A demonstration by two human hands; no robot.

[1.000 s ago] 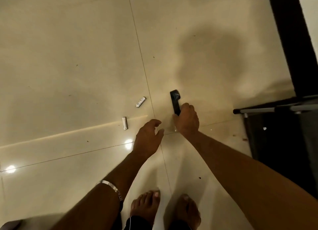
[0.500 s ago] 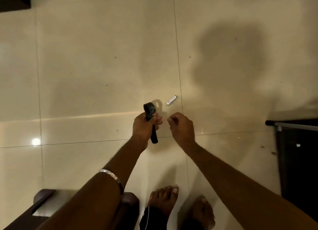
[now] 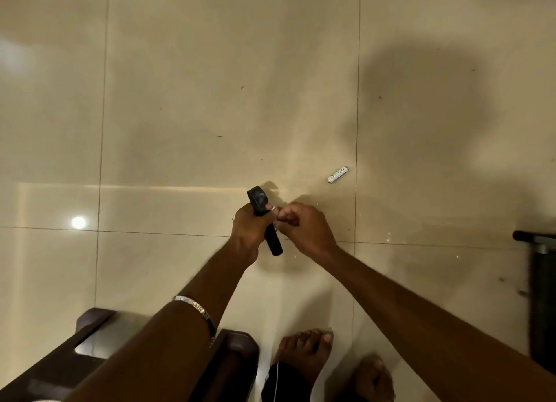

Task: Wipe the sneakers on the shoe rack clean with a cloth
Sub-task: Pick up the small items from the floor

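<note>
Since a moment ago your right hand (image 3: 304,225) closed in, pinching something small — left hand (image 3: 251,228) grips the black torch (image 3: 261,209); no cloth or sneakers yet — fetch those next.

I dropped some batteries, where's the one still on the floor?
In the head view the battery lies on the floor tile up and right of the right hand, just left of a grout line.

2 hands meet over the floor, the left hand (image 3: 251,227) gripping 1 black remote (image 3: 264,218), the right hand (image 3: 304,225) curled beside it. 1 white battery (image 3: 337,174) lies on the tiles. 1 silver bangle (image 3: 195,307) circles the left wrist. 2 bare feet (image 3: 304,352) show below. 1 dark wooden stool (image 3: 90,320) stands at the lower left.
</note>
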